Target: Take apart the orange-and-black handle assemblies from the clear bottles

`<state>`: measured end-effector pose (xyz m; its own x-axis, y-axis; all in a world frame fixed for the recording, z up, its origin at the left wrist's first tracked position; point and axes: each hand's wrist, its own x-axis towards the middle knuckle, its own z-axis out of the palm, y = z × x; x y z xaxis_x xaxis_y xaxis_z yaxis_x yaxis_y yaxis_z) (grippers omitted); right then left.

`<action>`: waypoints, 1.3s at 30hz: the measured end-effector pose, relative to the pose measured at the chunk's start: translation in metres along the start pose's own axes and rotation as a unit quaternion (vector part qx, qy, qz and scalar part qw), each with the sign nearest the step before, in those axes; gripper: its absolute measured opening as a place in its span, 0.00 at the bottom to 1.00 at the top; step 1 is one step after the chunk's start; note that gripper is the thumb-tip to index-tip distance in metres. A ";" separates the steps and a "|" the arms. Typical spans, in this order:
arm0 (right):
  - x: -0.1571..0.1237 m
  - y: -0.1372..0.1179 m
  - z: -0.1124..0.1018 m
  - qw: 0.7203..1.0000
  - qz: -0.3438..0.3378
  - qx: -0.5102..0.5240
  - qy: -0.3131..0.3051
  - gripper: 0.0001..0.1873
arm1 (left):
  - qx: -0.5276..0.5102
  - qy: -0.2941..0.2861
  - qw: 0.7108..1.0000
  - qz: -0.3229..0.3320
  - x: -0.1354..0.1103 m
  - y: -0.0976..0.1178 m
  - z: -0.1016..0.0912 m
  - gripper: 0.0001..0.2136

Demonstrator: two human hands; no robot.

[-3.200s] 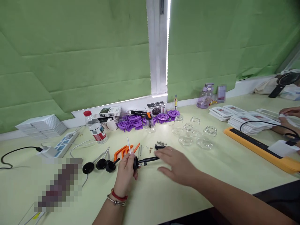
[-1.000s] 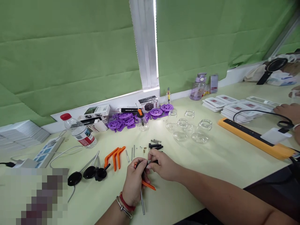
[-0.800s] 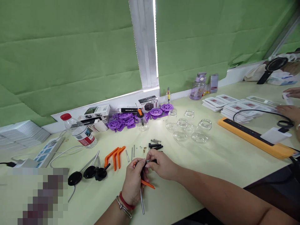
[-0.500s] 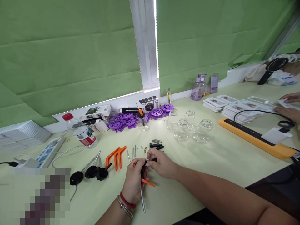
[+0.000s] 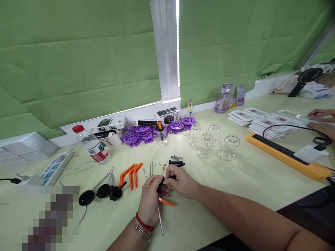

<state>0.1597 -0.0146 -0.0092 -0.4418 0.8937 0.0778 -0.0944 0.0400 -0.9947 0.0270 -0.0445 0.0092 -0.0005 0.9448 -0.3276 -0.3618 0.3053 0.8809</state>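
— Where do we find the two hands?
— Together, low and near the middle of our view. The left hand (image 5: 150, 199) is closed around a black part (image 5: 160, 187), thumb on top. From below it we see a metal rod (image 5: 160, 222) slanting down and an orange lever (image 5: 166, 202) poking out to the right.
— And the right hand (image 5: 184, 182)?
— Its thumb and fingertips grip the same black part from the other side. We see a small shiny bit between the hands, too hidden for us to name.
— What lies around them?
— Just beyond the fingers we have loose black tubes (image 5: 176, 163), with springs (image 5: 177, 158) behind them. To the left of those come small brass pieces (image 5: 164, 166) and thin metal pins (image 5: 152, 168), then three orange levers (image 5: 131, 176) and black lids with rods (image 5: 103, 191).
— Farther out?
— Clear glass jars (image 5: 227, 150) stand to the right, purple parts (image 5: 136, 136) lie in a heap toward the window, and a red-capped bottle (image 5: 96, 151) leans at the left. At our far right, another person's hands (image 5: 321, 113) rest near stacked white packs (image 5: 270, 123), behind a yellow power strip (image 5: 285, 157).
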 end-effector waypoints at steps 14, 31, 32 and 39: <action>0.004 0.009 -0.001 0.996 -0.008 -0.066 0.052 0.07 | -0.029 -0.012 0.999 0.027 0.001 0.003 0.000 0.15; 0.009 0.012 0.000 0.994 -0.021 -0.102 0.045 0.07 | -0.043 0.031 0.998 0.034 0.003 0.002 -0.002 0.16; 0.009 0.012 0.000 0.994 -0.020 -0.102 0.042 0.07 | -0.050 0.034 0.998 0.032 0.003 0.002 -0.001 0.16; 0.009 0.010 0.001 0.992 -0.018 -0.114 0.052 0.07 | -0.075 0.038 0.996 0.022 0.003 0.004 0.001 0.16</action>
<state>0.1544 -0.0068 -0.0189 -0.3459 0.9308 0.1180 0.1019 0.1623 -0.9815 0.0268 -0.0402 0.0121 -0.0882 0.9435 -0.3194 -0.4950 0.2367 0.8360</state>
